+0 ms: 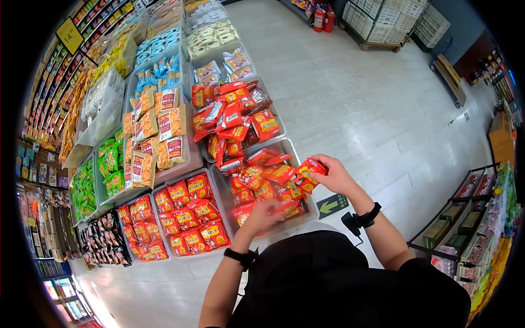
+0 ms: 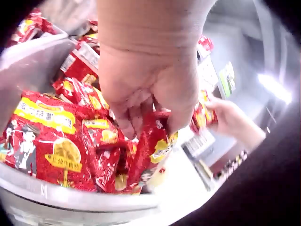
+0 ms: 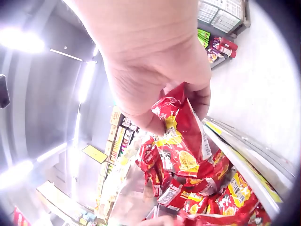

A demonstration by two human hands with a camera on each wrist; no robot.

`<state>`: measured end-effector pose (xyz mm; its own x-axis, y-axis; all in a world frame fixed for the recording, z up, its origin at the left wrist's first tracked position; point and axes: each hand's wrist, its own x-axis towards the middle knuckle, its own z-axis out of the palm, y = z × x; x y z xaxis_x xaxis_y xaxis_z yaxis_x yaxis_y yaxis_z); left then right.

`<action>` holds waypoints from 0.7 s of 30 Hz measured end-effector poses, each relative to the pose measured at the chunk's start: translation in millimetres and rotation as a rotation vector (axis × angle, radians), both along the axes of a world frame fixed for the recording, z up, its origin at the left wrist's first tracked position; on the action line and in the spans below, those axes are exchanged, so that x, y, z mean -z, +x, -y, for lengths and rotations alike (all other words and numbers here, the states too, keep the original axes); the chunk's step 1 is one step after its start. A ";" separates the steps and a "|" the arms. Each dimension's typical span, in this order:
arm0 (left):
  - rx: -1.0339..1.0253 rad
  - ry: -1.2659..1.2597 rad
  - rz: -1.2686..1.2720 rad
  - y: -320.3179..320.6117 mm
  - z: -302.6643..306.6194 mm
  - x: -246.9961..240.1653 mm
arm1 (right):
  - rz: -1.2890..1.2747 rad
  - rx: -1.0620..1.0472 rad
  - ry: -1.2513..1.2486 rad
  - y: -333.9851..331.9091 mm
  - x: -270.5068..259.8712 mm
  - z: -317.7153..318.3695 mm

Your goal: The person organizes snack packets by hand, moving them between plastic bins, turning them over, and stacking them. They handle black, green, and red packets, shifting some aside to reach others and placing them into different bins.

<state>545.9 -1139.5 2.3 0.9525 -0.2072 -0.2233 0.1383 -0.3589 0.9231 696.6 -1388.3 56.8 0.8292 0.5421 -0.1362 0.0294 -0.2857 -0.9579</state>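
My right hand (image 1: 331, 174) pinches a red snack packet (image 3: 181, 136) by its top edge, over the right rim of a clear plastic bin (image 1: 310, 210). My left hand (image 2: 150, 89) is low over the front of that bin, its thumb and fingers gripping another red snack packet (image 2: 151, 148). In the head view the left hand (image 1: 263, 217) looks blurred. Loose red packets (image 1: 265, 188) with yellow labels lie jumbled beneath both hands.
Bins of neatly stacked red packets (image 1: 191, 218) stand to the left. A heaped bin of red packets (image 1: 235, 112) lies beyond. Tan snack packs (image 1: 158, 131) and green packs (image 1: 112, 164) fill others. A shelf rack (image 1: 465, 218) stands at right; fire extinguishers (image 1: 324, 21) stand far back.
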 end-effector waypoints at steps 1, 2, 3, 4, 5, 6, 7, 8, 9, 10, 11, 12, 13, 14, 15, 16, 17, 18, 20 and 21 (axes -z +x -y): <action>-0.136 -0.054 -0.030 -4.2 -14.2 4.9 | -0.009 -0.010 0.003 -0.6 0.0 0.8; -0.273 -0.107 -0.060 -7.8 -28.0 9.8 | -0.017 -0.022 0.007 -0.5 -0.2 0.7; -0.370 -0.211 -0.051 -6.9 -37.4 1.9 | -0.152 -0.037 0.053 -0.7 -4.0 -0.1; -0.468 -0.315 -0.043 -4.4 -44.6 -12.0 | -0.288 -0.053 0.097 -1.8 -11.1 -1.2; -0.566 -0.421 -0.034 -3.4 -47.3 -19.3 | -0.424 -0.070 0.140 -2.6 -15.1 -2.8; -0.503 -0.384 -0.039 -3.2 -46.3 -16.5 | -0.472 -0.097 0.198 -4.9 -12.8 -6.9; -0.443 -0.345 -0.042 -2.4 -45.4 -11.6 | -0.520 -0.127 0.257 -9.8 -8.3 -14.9; -0.380 -0.302 -0.045 -0.8 -44.8 -7.7 | -0.567 -0.155 0.319 -13.3 -5.3 -24.6; -0.350 -0.372 -0.100 -0.2 -39.1 -5.0 | -0.392 -0.260 0.119 -15.3 -4.8 -34.1; -0.345 -0.432 -0.116 3.1 -29.8 -7.8 | -0.363 -0.263 0.070 -18.4 -8.0 -42.3; -0.336 -0.493 -0.132 6.9 -19.1 -11.8 | -0.334 -0.264 0.019 -21.5 -13.2 -48.8; -0.329 -0.557 -0.150 9.0 -13.0 -16.4 | -0.306 -0.264 -0.035 -23.8 -15.7 -50.3; -0.433 -0.583 -0.379 10.7 -12.5 -21.5 | -0.457 -0.280 0.145 -20.4 6.0 -48.2; -0.433 -0.647 -0.379 12.7 -11.7 -23.4 | -0.569 -0.282 0.207 -20.0 11.5 -38.6; -0.432 -0.711 -0.378 15.6 -10.7 -25.2 | -0.680 -0.281 0.269 -19.2 2.8 -32.2; -0.430 -0.775 -0.379 18.8 -8.9 -28.4 | -0.791 -0.277 0.332 -19.3 -1.5 -25.2; -0.403 -0.825 -0.361 22.5 -6.2 -33.3 | -0.785 -0.254 0.347 -19.2 2.3 -17.3; -0.344 -0.655 -0.278 23.5 -1.4 -21.5 | -0.822 -0.189 0.446 -15.8 9.2 -5.3; -0.224 -0.315 -0.105 26.5 6.8 10.7 | -0.884 -0.058 0.647 -6.2 21.7 22.5; -0.048 0.136 0.047 29.6 7.5 10.1 | -0.906 0.053 0.778 -4.6 21.2 32.8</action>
<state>575.6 -1147.0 -7.8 0.9707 -0.1319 -0.2006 0.1158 -0.4748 0.8725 692.0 -1421.1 35.6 0.6244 0.7062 -0.3337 -0.7406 0.3994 -0.5404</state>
